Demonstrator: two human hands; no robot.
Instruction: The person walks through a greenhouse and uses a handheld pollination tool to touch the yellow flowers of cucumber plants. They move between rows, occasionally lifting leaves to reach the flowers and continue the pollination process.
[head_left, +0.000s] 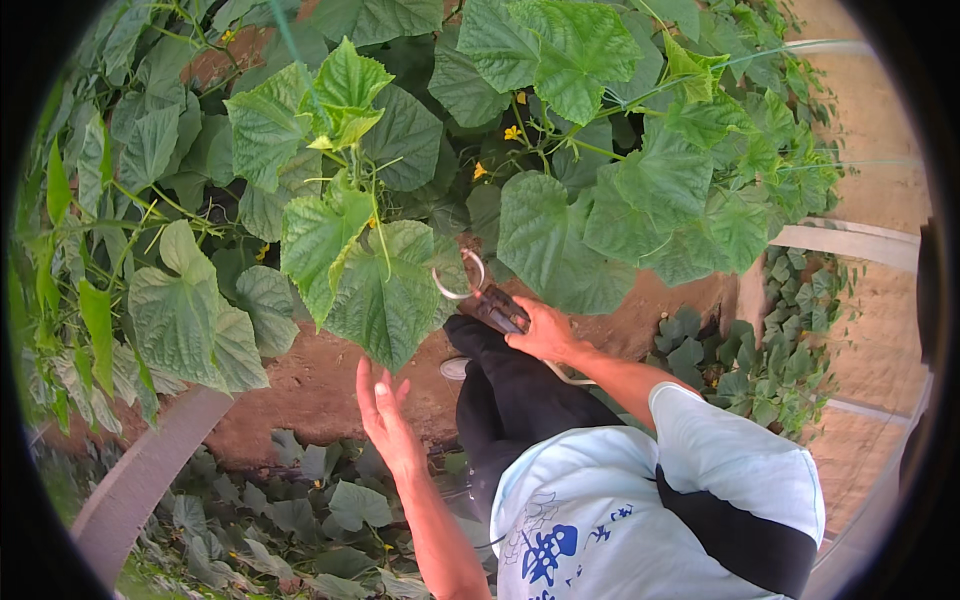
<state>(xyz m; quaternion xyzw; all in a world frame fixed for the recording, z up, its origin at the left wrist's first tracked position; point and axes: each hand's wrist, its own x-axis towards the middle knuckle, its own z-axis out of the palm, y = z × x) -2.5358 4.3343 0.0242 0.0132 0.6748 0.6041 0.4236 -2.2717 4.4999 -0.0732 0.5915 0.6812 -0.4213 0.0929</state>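
My right hand (545, 328) is closed around a dark hand-held tool (501, 309) with a pale curved hoop (452, 295) at its far end. The exact kind of tool cannot be told. Part of the hoop lies against the edge of a broad cucumber leaf (386, 300). Below that leaf's tip, my left hand (390, 424) is raised with its fingers apart and nothing in it. Its fingertips are close to the leaf; whether they touch it cannot be told. Above rises the vine's bright green growing tip (345, 112), beside a thin green string (289, 37).
Dense cucumber foliage (180, 315) with yellow flowers (512, 133) fills the far side. Bare brown soil (330, 390) runs between the rows. More plants (352, 506) grow behind me. Curved pale frame members (150, 457) stand left and right (847, 241), near a tan wall (870, 315).
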